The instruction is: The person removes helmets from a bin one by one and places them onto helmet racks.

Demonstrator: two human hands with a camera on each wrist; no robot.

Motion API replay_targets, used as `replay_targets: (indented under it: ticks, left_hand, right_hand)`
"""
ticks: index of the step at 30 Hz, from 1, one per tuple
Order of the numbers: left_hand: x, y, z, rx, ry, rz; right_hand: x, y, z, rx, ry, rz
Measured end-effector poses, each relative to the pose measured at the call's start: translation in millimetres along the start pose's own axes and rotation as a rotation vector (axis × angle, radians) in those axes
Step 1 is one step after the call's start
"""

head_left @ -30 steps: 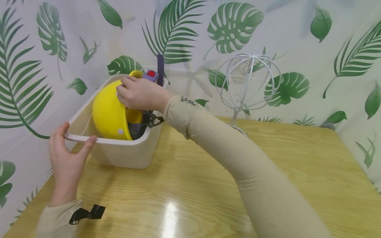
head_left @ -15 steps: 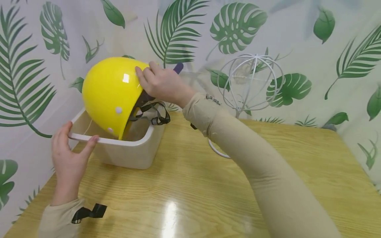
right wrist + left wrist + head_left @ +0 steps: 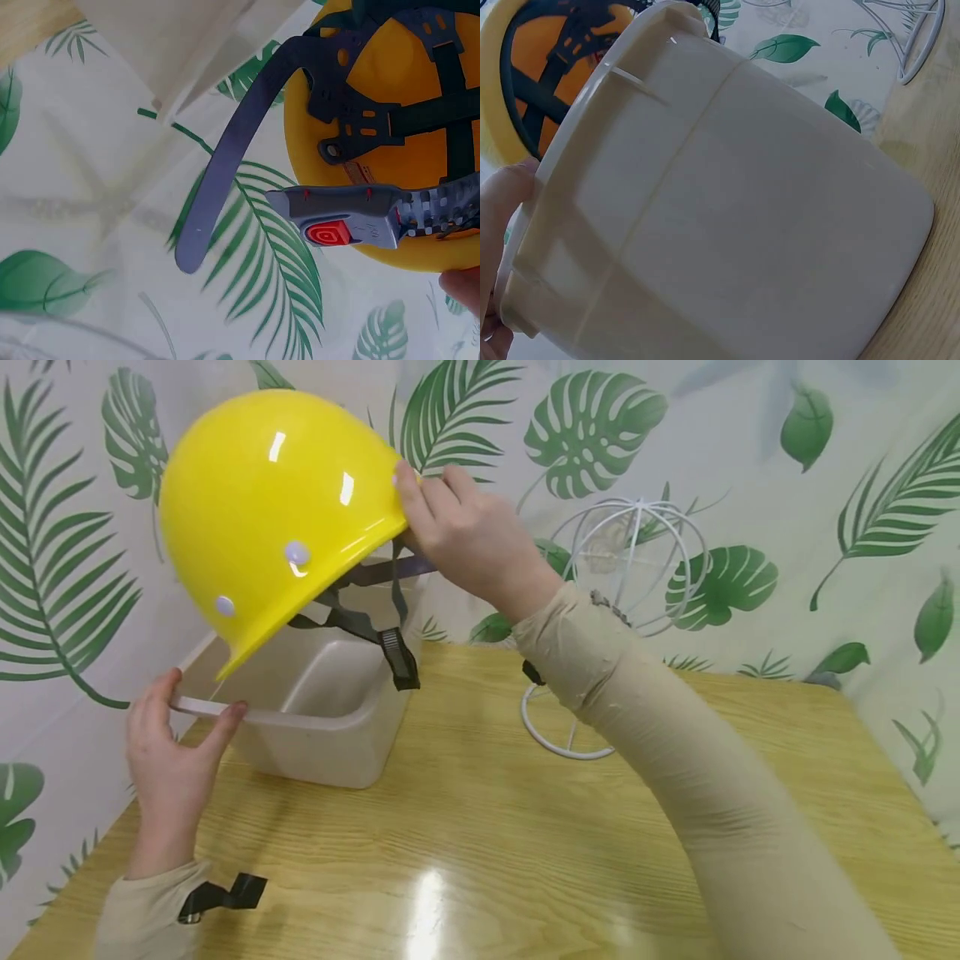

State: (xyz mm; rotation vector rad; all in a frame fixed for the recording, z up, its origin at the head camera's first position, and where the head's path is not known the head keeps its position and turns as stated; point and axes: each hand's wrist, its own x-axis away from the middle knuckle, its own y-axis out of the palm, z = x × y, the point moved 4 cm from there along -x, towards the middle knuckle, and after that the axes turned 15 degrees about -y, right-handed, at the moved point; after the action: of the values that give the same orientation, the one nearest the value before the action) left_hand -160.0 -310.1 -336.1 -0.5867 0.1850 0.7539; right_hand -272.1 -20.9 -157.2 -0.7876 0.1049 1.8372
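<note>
A yellow hard hat (image 3: 262, 485) hangs tilted above the white plastic bin (image 3: 300, 752) in the head view. My right hand (image 3: 476, 539) grips its brim at the right side. Dark straps and a buckle (image 3: 399, 658) dangle under the shell. In the right wrist view the inside shows a grey headband (image 3: 240, 150) with one loose end and a red-buttoned adjuster (image 3: 330, 232). My left hand (image 3: 172, 760) holds the bin's near rim, thumb inside view on one side and fingers along the corner. The left wrist view shows the bin's outer wall (image 3: 742, 210) close up.
A white wire stand (image 3: 637, 568) with a round cage top and ring base (image 3: 566, 752) stands behind my right forearm. The wooden table (image 3: 480, 827) meets a leaf-patterned backdrop (image 3: 750, 468) at the back and sides.
My right hand has lifted the hard hat up out of the bin and slightly right, and its straps now hang free. The left hand has stayed on the rim.
</note>
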Motion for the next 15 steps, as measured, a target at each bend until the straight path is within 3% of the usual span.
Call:
replay_targets:
  ticks: [7,15]
  left_hand:
    - [-0.9,1.6,-3.3,-0.028,-0.019,-0.003]
    - [-1.0,0.5,-4.5,-0.019,-0.008,0.009]
  right_hand:
    - [19.2,-29.7,13.0,0.007,0.021,0.060]
    - [51.3,-54.4,33.7,0.006,0.205,0.181]
